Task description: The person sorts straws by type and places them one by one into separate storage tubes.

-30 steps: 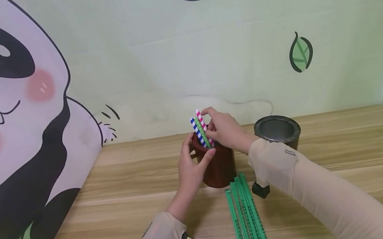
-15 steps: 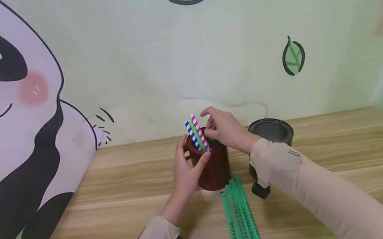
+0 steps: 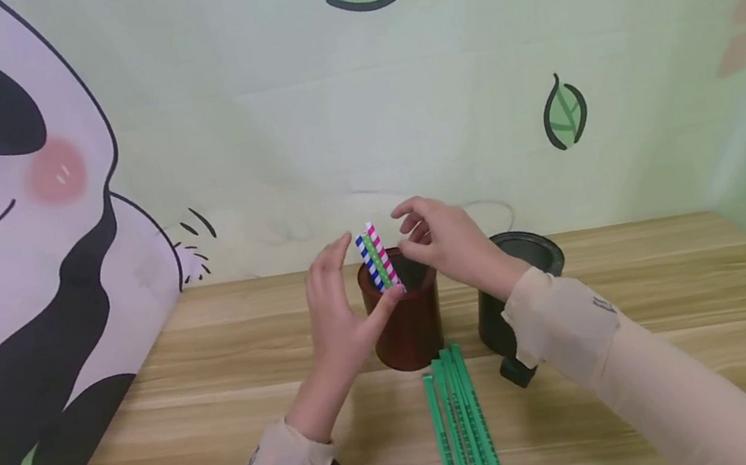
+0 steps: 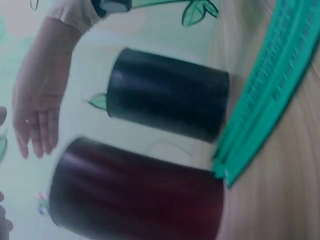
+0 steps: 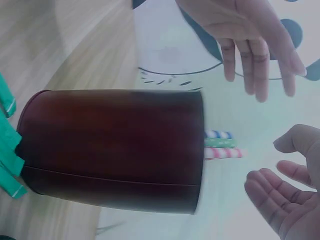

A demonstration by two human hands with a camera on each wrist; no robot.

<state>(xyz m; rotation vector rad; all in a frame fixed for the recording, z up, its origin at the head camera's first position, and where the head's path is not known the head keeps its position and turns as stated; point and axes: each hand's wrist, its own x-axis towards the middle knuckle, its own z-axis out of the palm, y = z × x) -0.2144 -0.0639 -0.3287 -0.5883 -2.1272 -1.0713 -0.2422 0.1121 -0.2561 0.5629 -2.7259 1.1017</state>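
A dark reddish-brown cylindrical holder [image 3: 408,333] stands upright on the table. Several paper straws [image 3: 378,260], blue-striped, green and pink-striped, lean inside it with their tops above the rim. My left hand [image 3: 335,313] is at the holder's left with fingers and thumb spread; the right wrist view shows a gap between this hand and the holder. Over the holder's right rim, my right hand [image 3: 450,240] hovers with loosely bent fingers and nothing in them. Both hands, the left [image 5: 252,45] and the right [image 5: 290,190], appear apart from the straws in the right wrist view.
A black cylindrical holder [image 3: 495,323] stands right of the brown one, partly behind my right forearm. Several long, slender green printed packets [image 3: 461,431] lie on the wooden table [image 3: 227,421] in front. A wall with a panda and leaves rises behind.
My right hand has let go of the straws and drawn back to the right. My left hand has come off the brown holder and shifted left. The straws stay in the holder.
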